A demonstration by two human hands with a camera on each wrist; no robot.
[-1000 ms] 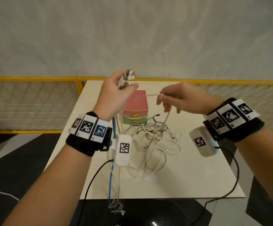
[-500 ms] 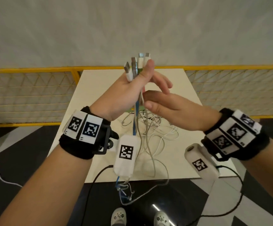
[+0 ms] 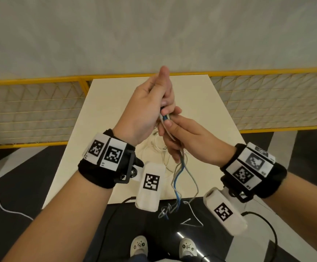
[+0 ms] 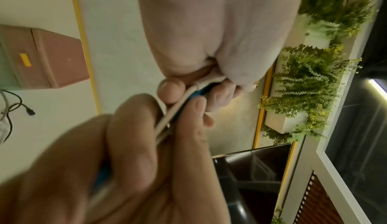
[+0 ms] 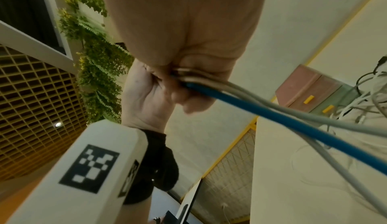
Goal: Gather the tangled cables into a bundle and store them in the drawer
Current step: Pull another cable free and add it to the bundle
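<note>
Above the white table (image 3: pixel 201 103) my left hand (image 3: pixel 146 103) grips the top of the cable bundle (image 3: pixel 178 174); the plug ends are hidden in its fist. Directly below it my right hand (image 3: pixel 180 135) curls round the same blue, grey and white cables (image 4: pixel 184 98). They hang down past the table's front edge in a knot. A few loose cables (image 3: pixel 153 146) still lie on the table beneath my hands. The pink and green drawer box (image 4: pixel 52 57) stands shut at the back of the table; my hands hide it in the head view. It also shows in the right wrist view (image 5: pixel 310 86), behind the blue cable (image 5: pixel 272 116).
A yellow mesh fence (image 3: pixel 31 110) runs round the table's far side and flanks. My shoes (image 3: pixel 138 246) stand on the dark floor at the table's front edge. A thin white cord (image 3: pixel 0 203) lies on the floor to the left. Planters with green plants (image 4: pixel 310 71) line the wall.
The plug ends that stuck out above my left hand are now inside its fist. My right hand went from pulling a single cable to gripping the bundle below the left hand. More cable has lifted off the table.
</note>
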